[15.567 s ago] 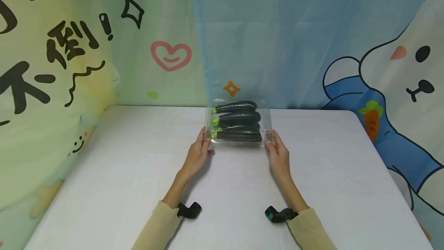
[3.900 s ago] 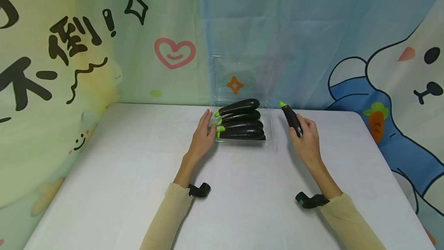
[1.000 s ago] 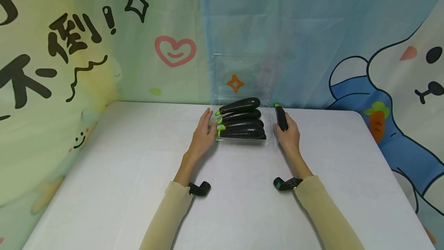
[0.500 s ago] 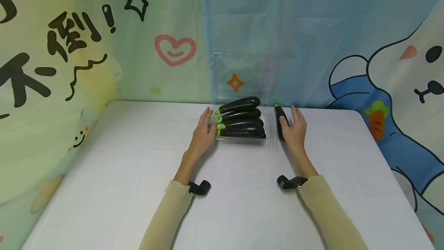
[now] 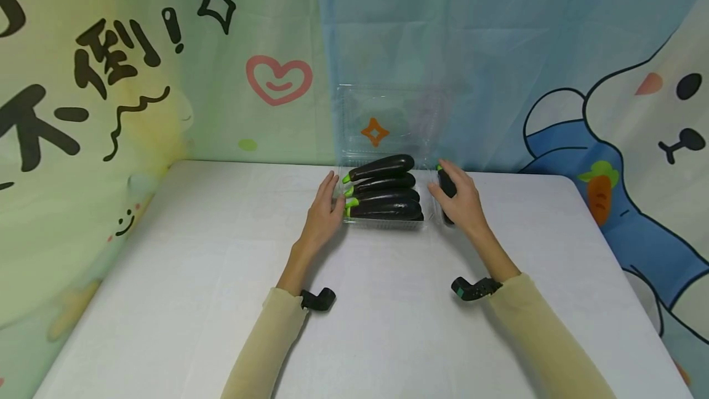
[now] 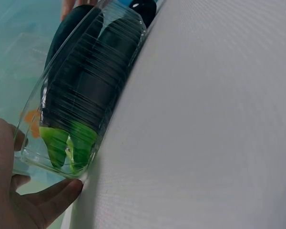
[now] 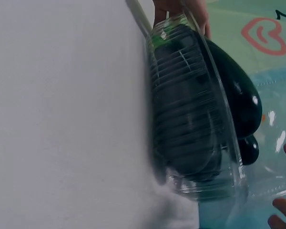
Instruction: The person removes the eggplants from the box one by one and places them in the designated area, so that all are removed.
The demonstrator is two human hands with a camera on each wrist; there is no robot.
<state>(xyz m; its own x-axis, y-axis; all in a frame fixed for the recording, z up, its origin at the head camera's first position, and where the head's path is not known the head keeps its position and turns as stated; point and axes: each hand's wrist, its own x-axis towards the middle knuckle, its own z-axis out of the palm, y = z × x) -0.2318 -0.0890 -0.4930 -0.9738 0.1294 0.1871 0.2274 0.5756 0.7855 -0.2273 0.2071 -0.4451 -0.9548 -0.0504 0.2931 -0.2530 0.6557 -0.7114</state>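
Left hand: left hand (image 5: 323, 217) lies flat against the left end of the clear plastic tray (image 5: 384, 221), fingers straight, gripping nothing; the wrist view shows fingertips (image 6: 52, 195) under the tray's corner.
Right hand: right hand (image 5: 461, 202) reaches over the loose eggplant (image 5: 446, 185) toward the tray's right edge, fingers spread and relaxed; I cannot tell whether it touches the eggplant or only covers it.
Loose eggplant: on the white table (image 5: 194, 276), just beside the tray's right wall, green stem pointing away from the person.
Tray: four eggplants stacked (image 5: 384, 193) lengthwise, stems left; the hinged clear lid (image 5: 390, 119) stands open against the backdrop.
Step in hand, my reading: the right hand looks bound for the next eggplant in the tray.
Doing it well: keep the left palm bracing the light tray so it does not slide; take the topmost eggplant first, lifting it clear of the wall without nudging the one outside.
Backdrop: cartoon curtain (image 5: 138, 60) behind the table.
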